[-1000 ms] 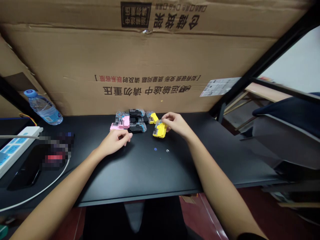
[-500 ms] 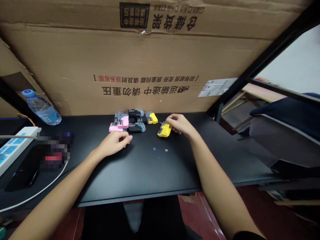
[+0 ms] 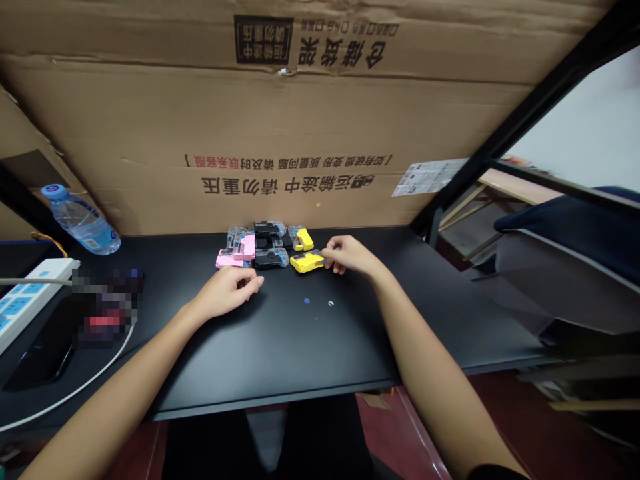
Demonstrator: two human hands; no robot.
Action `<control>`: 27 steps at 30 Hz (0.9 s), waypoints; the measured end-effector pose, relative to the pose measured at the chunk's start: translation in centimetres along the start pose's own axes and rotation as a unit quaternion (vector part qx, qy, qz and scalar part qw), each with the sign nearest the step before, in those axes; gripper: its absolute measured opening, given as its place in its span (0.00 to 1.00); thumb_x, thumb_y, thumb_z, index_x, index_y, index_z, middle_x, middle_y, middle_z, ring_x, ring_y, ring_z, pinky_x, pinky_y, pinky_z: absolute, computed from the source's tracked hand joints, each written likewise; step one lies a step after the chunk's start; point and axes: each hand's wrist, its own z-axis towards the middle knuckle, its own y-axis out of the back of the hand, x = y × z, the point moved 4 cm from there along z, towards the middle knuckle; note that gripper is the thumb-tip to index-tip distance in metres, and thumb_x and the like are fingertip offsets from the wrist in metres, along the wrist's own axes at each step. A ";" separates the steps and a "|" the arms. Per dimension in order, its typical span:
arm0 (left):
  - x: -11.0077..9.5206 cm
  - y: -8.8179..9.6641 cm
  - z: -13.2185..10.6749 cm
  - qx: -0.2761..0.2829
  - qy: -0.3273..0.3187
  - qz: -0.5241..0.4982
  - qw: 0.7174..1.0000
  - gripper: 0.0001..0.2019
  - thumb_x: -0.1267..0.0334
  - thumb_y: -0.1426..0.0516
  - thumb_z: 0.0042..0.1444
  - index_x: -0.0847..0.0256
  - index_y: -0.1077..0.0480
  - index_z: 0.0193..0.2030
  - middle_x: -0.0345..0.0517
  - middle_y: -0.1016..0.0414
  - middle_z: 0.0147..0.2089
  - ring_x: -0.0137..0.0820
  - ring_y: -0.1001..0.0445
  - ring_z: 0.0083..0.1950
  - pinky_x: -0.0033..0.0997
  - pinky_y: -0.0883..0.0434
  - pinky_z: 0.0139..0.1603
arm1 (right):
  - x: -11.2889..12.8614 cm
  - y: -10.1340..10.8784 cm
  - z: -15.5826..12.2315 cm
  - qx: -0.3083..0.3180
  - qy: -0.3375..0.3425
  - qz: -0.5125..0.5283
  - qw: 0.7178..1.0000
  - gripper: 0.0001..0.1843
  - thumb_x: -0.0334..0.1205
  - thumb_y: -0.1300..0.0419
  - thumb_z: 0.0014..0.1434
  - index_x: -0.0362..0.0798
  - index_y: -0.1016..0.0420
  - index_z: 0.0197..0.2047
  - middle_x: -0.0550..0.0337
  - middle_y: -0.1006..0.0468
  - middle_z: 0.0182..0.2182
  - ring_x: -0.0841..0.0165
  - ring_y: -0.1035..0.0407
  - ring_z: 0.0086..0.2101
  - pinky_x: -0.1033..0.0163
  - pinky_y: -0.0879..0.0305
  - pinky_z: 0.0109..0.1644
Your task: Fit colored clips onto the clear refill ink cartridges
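Toward the back of the black table, my right hand pinches the right end of a yellow plastic device with a dark, clear-topped part. The device lies low at the tabletop, just in front of a smaller-looking yellow device. My left hand rests on the table with its fingers curled in, and nothing shows in it. Just beyond it are pink devices, partly stacked. Black, clear-cased devices sit beside them in the same cluster.
A blue disc and a small white ring-like piece lie mid-table. On the left are a water bottle, a power strip, a white cable and a black phone. A cardboard sheet stands behind the table.
My right hand has moved slightly left with the yellow device, bringing it down beside the cluster and turning it more sideways. My left hand stays in nearly the same place.
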 end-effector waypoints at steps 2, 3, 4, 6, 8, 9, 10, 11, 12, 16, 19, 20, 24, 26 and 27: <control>0.0 -0.1 0.0 0.005 0.002 0.003 1.000 0.23 0.49 0.47 0.74 0.59 0.28 0.30 0.40 0.25 0.26 0.31 0.29 0.28 0.32 0.36 0.33 | 0.0 -0.1 0.0 0.000 0.002 -0.020 1.000 0.12 0.34 0.31 0.58 0.49 0.31 0.29 0.54 0.17 0.22 0.70 0.28 0.17 0.68 0.32 0.18; 0.1 -0.1 0.0 0.006 0.000 0.005 1.000 0.23 0.49 0.47 0.74 0.59 0.28 0.30 0.40 0.25 0.26 0.31 0.30 0.28 0.32 0.37 0.33 | 0.1 -0.1 0.0 -0.002 0.004 -0.032 0.999 0.13 0.36 0.31 0.59 0.49 0.32 0.29 0.54 0.17 0.22 0.70 0.28 0.17 0.68 0.32 0.19; 0.1 -0.1 0.0 0.006 -0.002 0.008 1.000 0.23 0.49 0.47 0.74 0.59 0.28 0.30 0.40 0.25 0.26 0.31 0.30 0.28 0.32 0.37 0.33 | 0.1 0.0 -0.1 -0.008 0.007 -0.048 0.999 0.12 0.37 0.32 0.60 0.49 0.31 0.29 0.55 0.17 0.22 0.70 0.28 0.17 0.67 0.32 0.19; 0.1 -0.1 0.0 0.004 -0.007 0.014 1.000 0.23 0.49 0.47 0.74 0.59 0.29 0.30 0.41 0.25 0.26 0.31 0.30 0.28 0.32 0.37 0.33 | 0.2 0.6 -0.1 -0.036 0.014 -0.081 0.996 0.11 0.38 0.34 0.62 0.49 0.30 0.29 0.56 0.18 0.22 0.70 0.28 0.18 0.66 0.32 0.21; 0.2 -0.1 0.0 0.002 -0.010 0.016 1.000 0.23 0.50 0.47 0.74 0.59 0.28 0.30 0.40 0.25 0.26 0.31 0.30 0.28 0.32 0.37 0.33 | 0.2 1.6 -0.1 -0.088 0.036 -0.118 0.988 0.09 0.38 0.34 0.61 0.48 0.28 0.29 0.57 0.18 0.25 0.70 0.28 0.22 0.66 0.32 0.26; 0.2 -0.1 0.0 0.002 -0.010 0.015 1.000 0.23 0.50 0.47 0.74 0.59 0.28 0.30 0.40 0.25 0.26 0.31 0.30 0.28 0.32 0.37 0.33 | 0.2 2.2 0.0 -0.116 0.056 -0.138 0.982 0.07 0.37 0.34 0.60 0.48 0.26 0.31 0.57 0.17 0.27 0.70 0.27 0.25 0.65 0.31 0.30; 0.3 -0.1 0.0 0.001 -0.012 0.013 1.000 0.23 0.50 0.47 0.74 0.59 0.28 0.30 0.40 0.25 0.26 0.31 0.30 0.28 0.32 0.36 0.33 | 0.2 2.7 0.0 -0.133 0.078 -0.156 0.976 0.04 0.35 0.33 0.58 0.48 0.24 0.33 0.57 0.17 0.30 0.69 0.25 0.28 0.65 0.30 0.33; 0.3 0.0 0.0 0.001 -0.013 0.012 1.000 0.22 0.50 0.47 0.74 0.59 0.28 0.30 0.40 0.25 0.26 0.31 0.30 0.28 0.32 0.36 0.33 | 0.1 3.0 0.1 -0.131 0.094 -0.174 0.971 0.02 0.34 0.33 0.57 0.48 0.22 0.35 0.58 0.16 0.32 0.69 0.24 0.32 0.66 0.29 0.37; 0.3 0.0 0.0 0.001 -0.014 0.012 1.000 0.22 0.50 0.47 0.74 0.59 0.28 0.30 0.40 0.25 0.26 0.31 0.29 0.28 0.32 0.36 0.34 | -0.1 3.2 0.2 -0.113 0.102 -0.194 0.969 0.05 0.33 0.32 0.56 0.48 0.21 0.37 0.58 0.15 0.35 0.68 0.23 0.35 0.66 0.29 0.41; 0.3 0.0 -0.1 0.001 -0.016 0.031 0.999 0.22 0.52 0.47 0.75 0.59 0.28 0.30 0.40 0.24 0.27 0.31 0.30 0.28 0.32 0.37 0.34 | -1.8 3.6 0.8 -0.033 0.051 -0.247 0.967 0.08 0.31 0.30 0.51 0.49 0.18 0.37 0.60 0.15 0.34 0.66 0.21 0.36 0.65 0.29 0.40; 0.2 0.0 -0.1 0.001 -0.023 0.056 0.998 0.21 0.53 0.47 0.74 0.59 0.28 0.30 0.40 0.25 0.27 0.30 0.32 0.28 0.33 0.38 0.33 | -2.5 3.9 1.2 -0.061 0.019 -0.262 0.963 0.06 0.31 0.29 0.50 0.50 0.19 0.33 0.58 0.16 0.31 0.64 0.22 0.33 0.63 0.31 0.37; 0.1 0.0 -0.1 0.002 -0.026 0.064 0.998 0.21 0.53 0.47 0.74 0.59 0.28 0.29 0.40 0.26 0.27 0.30 0.32 0.28 0.33 0.39 0.33 | -2.6 3.9 1.2 -0.067 0.015 -0.264 0.962 0.06 0.32 0.29 0.51 0.50 0.19 0.33 0.58 0.16 0.31 0.64 0.22 0.33 0.63 0.31 0.36; 0.0 -0.1 -0.1 0.010 -0.033 0.080 0.996 0.22 0.53 0.47 0.74 0.59 0.30 0.29 0.40 0.27 0.26 0.29 0.34 0.28 0.33 0.40 0.33 | -2.2 3.0 1.3 -0.074 0.028 -0.255 0.964 0.06 0.33 0.30 0.52 0.51 0.19 0.35 0.58 0.15 0.32 0.63 0.21 0.34 0.63 0.30 0.37; -0.1 -0.2 -0.2 0.017 -0.033 0.088 0.995 0.22 0.52 0.47 0.74 0.59 0.31 0.29 0.39 0.28 0.26 0.29 0.34 0.28 0.33 0.41 0.33 | -2.0 2.4 1.3 -0.074 0.039 -0.246 0.966 0.06 0.32 0.30 0.53 0.51 0.20 0.34 0.59 0.15 0.31 0.64 0.22 0.33 0.63 0.31 0.37; -0.2 -0.2 -0.2 0.020 -0.033 0.092 0.995 0.22 0.52 0.48 0.74 0.59 0.31 0.28 0.39 0.28 0.26 0.29 0.34 0.28 0.33 0.41 0.34 | -1.9 2.1 1.3 -0.073 0.043 -0.241 0.967 0.06 0.32 0.31 0.53 0.51 0.21 0.34 0.59 0.16 0.29 0.65 0.22 0.31 0.63 0.31 0.37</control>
